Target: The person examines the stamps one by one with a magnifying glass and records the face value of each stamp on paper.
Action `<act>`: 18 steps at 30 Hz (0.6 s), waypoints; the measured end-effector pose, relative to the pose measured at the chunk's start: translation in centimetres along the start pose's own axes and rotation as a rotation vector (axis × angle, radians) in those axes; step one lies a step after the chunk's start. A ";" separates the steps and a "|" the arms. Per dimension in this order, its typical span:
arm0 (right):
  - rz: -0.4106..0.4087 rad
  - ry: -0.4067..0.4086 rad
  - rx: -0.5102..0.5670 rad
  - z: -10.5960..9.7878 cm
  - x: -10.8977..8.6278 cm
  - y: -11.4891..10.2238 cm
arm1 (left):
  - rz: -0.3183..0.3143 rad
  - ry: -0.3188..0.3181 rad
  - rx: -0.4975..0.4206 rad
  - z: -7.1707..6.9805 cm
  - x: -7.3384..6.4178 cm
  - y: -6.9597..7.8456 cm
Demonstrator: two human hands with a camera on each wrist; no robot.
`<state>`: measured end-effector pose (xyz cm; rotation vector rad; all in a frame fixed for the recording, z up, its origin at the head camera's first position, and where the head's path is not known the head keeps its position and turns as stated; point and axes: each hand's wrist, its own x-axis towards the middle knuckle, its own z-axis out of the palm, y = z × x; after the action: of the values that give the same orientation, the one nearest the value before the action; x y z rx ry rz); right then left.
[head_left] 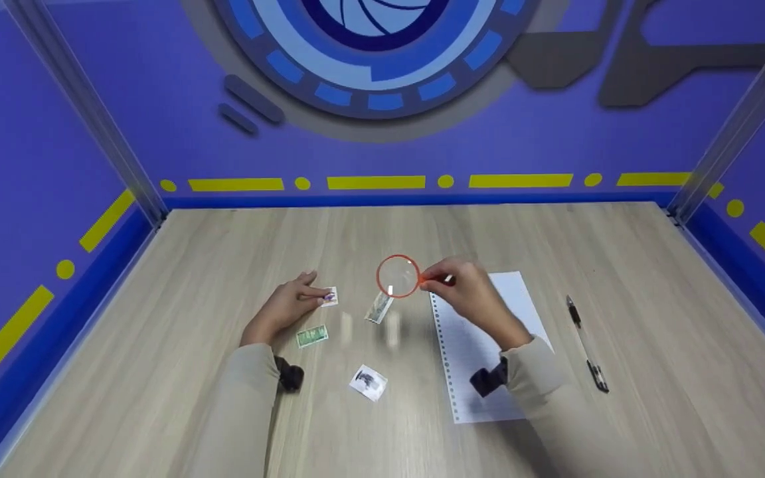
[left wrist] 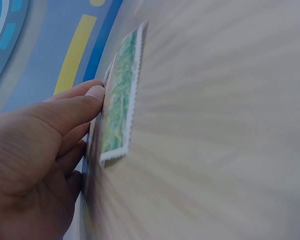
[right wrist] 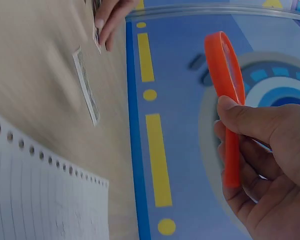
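In the head view my right hand (head_left: pixel 465 289) grips the handle of an orange magnifying glass (head_left: pixel 398 256), its round lens raised over the table. The right wrist view shows the thumb of that hand (right wrist: pixel 270 150) along the orange handle (right wrist: pixel 232 160). My left hand (head_left: pixel 283 305) pinches a small stamp with a purple picture (head_left: pixel 331 299) at its left edge, low by the table. Nearest that hand lies a green stamp (head_left: pixel 312 336), large in the left wrist view. A greyish stamp (head_left: pixel 377 309) lies partly beneath the lens in the head view.
A white stamp with a dark picture (head_left: pixel 368 383) lies nearer the front. Under the right forearm is a lined, hole-punched sheet (head_left: pixel 489 358), with a pen (head_left: pixel 585 342) to its right. Blue panels (head_left: pixel 382 159) wall the table's back and sides.
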<state>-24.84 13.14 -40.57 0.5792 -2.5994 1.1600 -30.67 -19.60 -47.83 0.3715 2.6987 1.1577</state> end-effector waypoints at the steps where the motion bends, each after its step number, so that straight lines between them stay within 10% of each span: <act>1: 0.005 -0.006 0.010 0.4 0.0 -0.2 | 0.001 -0.001 0.003 0.0 0.0 0.0; 18: -0.234 0.002 0.075 5.7 0.5 -2.5 | 0.047 0.036 0.005 0.2 -0.2 0.0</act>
<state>-24.44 7.22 -42.50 0.8706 -2.4152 1.1825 -30.39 -19.46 -47.95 0.4205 2.7378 1.1818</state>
